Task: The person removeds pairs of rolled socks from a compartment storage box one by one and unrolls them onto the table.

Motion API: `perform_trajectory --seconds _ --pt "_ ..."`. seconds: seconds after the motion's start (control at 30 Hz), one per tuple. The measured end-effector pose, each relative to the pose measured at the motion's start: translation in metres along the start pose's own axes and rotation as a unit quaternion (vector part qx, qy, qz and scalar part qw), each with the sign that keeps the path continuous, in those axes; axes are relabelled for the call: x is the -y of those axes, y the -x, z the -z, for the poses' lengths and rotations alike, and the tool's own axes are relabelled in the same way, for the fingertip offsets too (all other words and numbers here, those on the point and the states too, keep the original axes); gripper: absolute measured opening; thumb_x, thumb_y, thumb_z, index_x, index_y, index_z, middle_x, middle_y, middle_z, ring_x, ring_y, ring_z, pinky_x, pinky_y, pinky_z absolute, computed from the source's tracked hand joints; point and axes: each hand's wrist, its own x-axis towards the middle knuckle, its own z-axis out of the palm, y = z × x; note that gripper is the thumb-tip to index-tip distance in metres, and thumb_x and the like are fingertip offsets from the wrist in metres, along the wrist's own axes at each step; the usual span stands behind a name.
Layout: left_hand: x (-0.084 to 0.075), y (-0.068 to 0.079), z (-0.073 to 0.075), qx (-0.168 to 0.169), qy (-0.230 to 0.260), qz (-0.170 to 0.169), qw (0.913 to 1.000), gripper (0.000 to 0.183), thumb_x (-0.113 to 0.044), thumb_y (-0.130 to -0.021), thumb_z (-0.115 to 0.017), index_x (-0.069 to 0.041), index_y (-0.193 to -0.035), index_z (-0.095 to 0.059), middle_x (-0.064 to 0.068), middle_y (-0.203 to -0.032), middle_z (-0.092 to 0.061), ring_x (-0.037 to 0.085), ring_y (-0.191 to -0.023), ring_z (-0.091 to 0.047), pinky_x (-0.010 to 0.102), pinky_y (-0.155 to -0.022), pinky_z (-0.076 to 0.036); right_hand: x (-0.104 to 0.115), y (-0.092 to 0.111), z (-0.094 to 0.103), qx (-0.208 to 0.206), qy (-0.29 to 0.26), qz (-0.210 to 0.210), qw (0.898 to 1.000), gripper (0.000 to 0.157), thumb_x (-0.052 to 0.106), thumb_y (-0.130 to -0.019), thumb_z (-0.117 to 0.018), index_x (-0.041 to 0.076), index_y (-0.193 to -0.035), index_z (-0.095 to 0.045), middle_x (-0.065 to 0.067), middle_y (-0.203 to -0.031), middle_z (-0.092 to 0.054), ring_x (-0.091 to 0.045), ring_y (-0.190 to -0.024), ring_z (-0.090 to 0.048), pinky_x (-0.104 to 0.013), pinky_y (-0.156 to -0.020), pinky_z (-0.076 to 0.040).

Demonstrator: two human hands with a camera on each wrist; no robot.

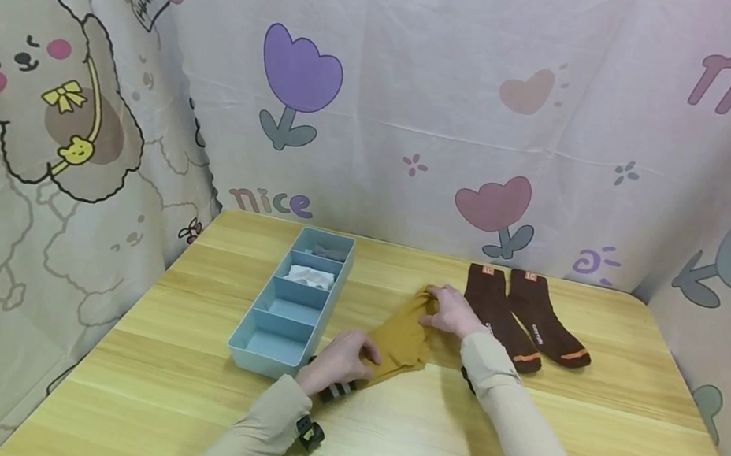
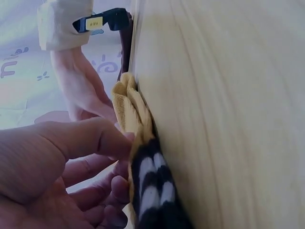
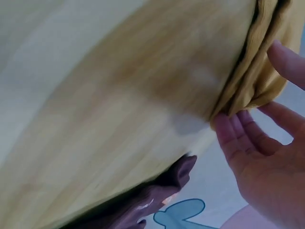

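Observation:
Mustard-yellow socks, layered together, lie across the middle of the table, their black cuff with pale stripes toward me. My left hand pinches them near that striped cuff, thumb on one side and fingers on the other. At the far end, my right hand holds the toe, with fingertips under the folded edge and the thumb over it in the right wrist view. Two brown socks with orange toe stripes lie side by side just beyond my right hand.
A light blue divided box stands left of the yellow socks, close to my left hand. Its farthest compartment holds a grey folded item; the one before it holds a white folded item. A printed curtain hangs behind the table.

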Motion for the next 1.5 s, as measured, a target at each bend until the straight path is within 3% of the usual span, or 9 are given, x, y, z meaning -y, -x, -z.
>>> perform_trajectory --seconds 0.23,0.43,0.57,0.7,0.83,1.1,1.2,1.3,1.5 --pt "-0.002 0.003 0.001 -0.011 -0.004 0.005 0.9999 0.035 0.016 -0.069 -0.061 0.000 -0.097 -0.074 0.012 -0.099 -0.073 0.019 -0.084 -0.060 0.027 -0.074 -0.050 -0.008 0.016 0.003 -0.002 0.002 -0.027 1.000 0.060 0.025 -0.083 -0.082 -0.009 -0.128 -0.061 -0.029 -0.124 -0.065 -0.046 -0.119 -0.058 -0.054 -0.106 -0.046" --pt "-0.006 0.004 -0.003 -0.034 -0.045 0.013 0.9983 0.043 0.018 -0.069 -0.056 0.000 -0.105 -0.072 0.015 -0.114 -0.068 0.035 -0.113 -0.060 0.048 -0.103 -0.048 -0.007 0.029 0.006 0.021 -0.015 -0.083 0.996 0.064 0.029 -0.083 -0.082 -0.012 -0.127 -0.058 -0.029 -0.121 -0.064 -0.046 -0.116 -0.060 -0.054 -0.102 -0.049" --pt "-0.006 -0.002 -0.006 -0.049 -0.061 0.015 0.9968 0.040 0.018 -0.072 -0.057 -0.001 -0.104 -0.072 0.014 -0.114 -0.067 0.036 -0.115 -0.058 0.048 -0.104 -0.046 -0.008 0.038 0.008 0.029 -0.026 -0.119 0.992 0.059 0.032 -0.083 -0.082 -0.008 -0.120 -0.060 -0.025 -0.112 -0.066 -0.042 -0.105 -0.063 -0.054 -0.093 -0.052" --pt "-0.006 -0.011 -0.010 -0.070 -0.065 0.026 0.9951 0.028 0.010 -0.081 -0.059 -0.003 -0.102 -0.073 0.012 -0.111 -0.068 0.035 -0.111 -0.059 0.046 -0.099 -0.048 -0.008 0.046 0.008 0.021 -0.028 -0.126 0.991 0.048 0.034 -0.081 -0.083 -0.004 -0.102 -0.062 -0.017 -0.094 -0.064 -0.034 -0.087 -0.060 -0.046 -0.077 -0.051" --pt "-0.003 -0.021 -0.013 -0.094 -0.050 0.035 0.9937 0.017 -0.004 -0.091 -0.059 -0.004 -0.101 -0.073 0.015 -0.112 -0.069 0.035 -0.111 -0.060 0.046 -0.099 -0.047 -0.008 0.055 0.008 0.014 -0.034 -0.128 0.991 0.041 0.035 -0.081 -0.083 0.002 -0.086 -0.059 -0.008 -0.080 -0.053 -0.026 -0.076 -0.051 -0.035 -0.064 -0.042" --pt "-0.002 -0.037 -0.015 -0.106 -0.024 0.047 0.9929 0.024 -0.017 -0.093 -0.063 -0.003 -0.110 -0.070 0.016 -0.116 -0.067 0.036 -0.114 -0.061 0.049 -0.102 -0.047 -0.003 0.072 0.006 0.002 -0.035 -0.119 0.992 0.042 0.034 -0.078 -0.085 0.007 -0.074 -0.053 -0.002 -0.070 -0.042 -0.022 -0.068 -0.044 -0.029 -0.057 -0.034" --pt "-0.001 -0.044 -0.017 -0.104 -0.022 0.052 0.9930 0.027 -0.017 -0.094 -0.062 -0.002 -0.115 -0.069 0.016 -0.120 -0.066 0.036 -0.120 -0.060 0.052 -0.115 -0.038 -0.001 0.077 0.004 0.002 -0.035 -0.110 0.993 0.040 0.034 -0.079 -0.084 0.008 -0.072 -0.054 -0.001 -0.068 -0.043 -0.021 -0.067 -0.043 -0.029 -0.057 -0.034" --pt "0.001 -0.050 -0.019 -0.096 -0.016 0.054 0.9937 0.029 -0.016 -0.095 -0.060 -0.002 -0.119 -0.066 0.016 -0.125 -0.064 0.035 -0.128 -0.056 0.058 -0.125 -0.019 0.000 0.081 0.003 0.000 -0.041 -0.105 0.994 0.039 0.034 -0.079 -0.083 0.008 -0.071 -0.055 0.000 -0.066 -0.044 -0.019 -0.065 -0.042 -0.028 -0.057 -0.034" --pt "0.004 -0.059 -0.019 -0.084 -0.006 0.046 0.9954 0.029 -0.006 -0.096 -0.053 -0.002 -0.123 -0.064 0.015 -0.131 -0.062 0.034 -0.134 -0.054 0.064 -0.125 -0.005 0.006 0.088 -0.003 0.003 -0.089 -0.111 0.990 0.037 0.029 -0.078 -0.085 0.008 -0.073 -0.056 -0.002 -0.062 -0.054 -0.014 -0.048 -0.055 -0.026 -0.049 -0.044"
